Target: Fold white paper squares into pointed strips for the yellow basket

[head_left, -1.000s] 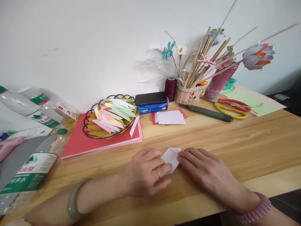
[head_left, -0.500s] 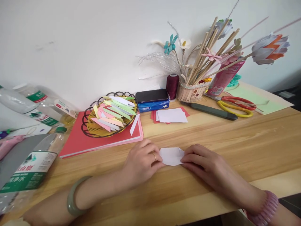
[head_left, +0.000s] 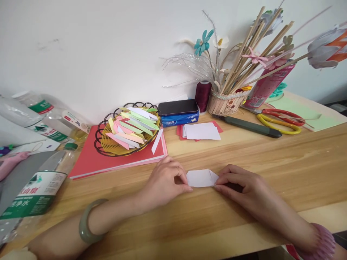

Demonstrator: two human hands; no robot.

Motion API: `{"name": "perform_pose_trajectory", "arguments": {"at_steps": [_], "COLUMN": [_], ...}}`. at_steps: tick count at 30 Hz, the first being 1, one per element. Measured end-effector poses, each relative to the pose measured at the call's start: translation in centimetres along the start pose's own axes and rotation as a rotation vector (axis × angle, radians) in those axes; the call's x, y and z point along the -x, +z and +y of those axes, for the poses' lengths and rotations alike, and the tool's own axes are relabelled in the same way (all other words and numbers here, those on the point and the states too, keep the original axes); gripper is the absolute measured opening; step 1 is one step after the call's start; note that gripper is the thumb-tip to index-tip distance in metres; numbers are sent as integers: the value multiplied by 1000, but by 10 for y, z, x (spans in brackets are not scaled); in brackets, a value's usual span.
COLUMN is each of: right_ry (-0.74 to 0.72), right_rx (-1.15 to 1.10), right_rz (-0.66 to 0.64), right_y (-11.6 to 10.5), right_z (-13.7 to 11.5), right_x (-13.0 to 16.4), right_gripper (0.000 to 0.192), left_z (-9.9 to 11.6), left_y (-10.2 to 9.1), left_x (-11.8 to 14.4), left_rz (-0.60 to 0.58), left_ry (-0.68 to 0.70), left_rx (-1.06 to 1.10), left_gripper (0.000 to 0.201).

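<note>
A small white sheet of paper with folded-in corners lies low over the wooden table between my hands. My left hand pinches its left end between thumb and fingers; a ring shows on one finger. At the opposite end, my right hand pinches the pointed right tip, where a creased corner flap is visible. The fingertips hide both extreme ends of the paper. Behind it sits a stack of white and red paper cards.
A wicker basket of folded paper strips rests on red paper. Behind are a phone on a blue pack, a thread spool and a flower basket. Scissors lie right; plastic bottles lie left.
The view has shifted slightly, so most things sit a little differently in the picture. Both hands still pinch the paper's ends, and its lower edge now looks straighter.
</note>
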State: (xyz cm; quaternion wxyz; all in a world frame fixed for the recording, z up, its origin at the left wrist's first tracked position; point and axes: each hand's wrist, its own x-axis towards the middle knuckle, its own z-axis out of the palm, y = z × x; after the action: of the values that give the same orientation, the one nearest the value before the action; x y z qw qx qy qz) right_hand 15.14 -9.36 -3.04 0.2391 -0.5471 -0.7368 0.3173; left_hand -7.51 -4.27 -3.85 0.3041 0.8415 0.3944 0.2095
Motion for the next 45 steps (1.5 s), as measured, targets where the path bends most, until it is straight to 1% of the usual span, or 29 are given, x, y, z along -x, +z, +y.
{"name": "perform_pose_trajectory", "arguments": {"at_steps": [7,12,17,21,24,28,31,33,39,45], "right_ry": [37,25,-10,-68,-102,-126,-119,-116,-121,-144], "right_rx": [24,36,123,253,302,314,305,301,312,382], "right_rz": [-34,-46,9,86,93,84,69,65,114,148], "right_y": [0,1,5,8,6,2,2,2,8,9], "right_z": [2,2,3,7,7,4,4,4,7,4], "right_x": [-1,-1,1,2,2,1,0,0,1,0], "right_gripper": [18,22,24,25,24,24,24,24,22,24], "left_z": [2,3,7,12,14,15,15,15,16,20], "left_y": [1,1,0,-1,-1,1,3,5,9,9], "left_x": [1,1,2,4,4,2,1,1,0,-3], "left_rz": [-6,-13,-15,-32,-27,-28,-16,-1,29,3], "left_ry": [-34,-66,-75,-71,-86,-94,-102,-108,-118,-157], "left_rx": [20,53,42,-2,-21,-7,-28,-24,-31,-58], "left_gripper": [22,17,10,11,10,17,7,5,7,9]}}
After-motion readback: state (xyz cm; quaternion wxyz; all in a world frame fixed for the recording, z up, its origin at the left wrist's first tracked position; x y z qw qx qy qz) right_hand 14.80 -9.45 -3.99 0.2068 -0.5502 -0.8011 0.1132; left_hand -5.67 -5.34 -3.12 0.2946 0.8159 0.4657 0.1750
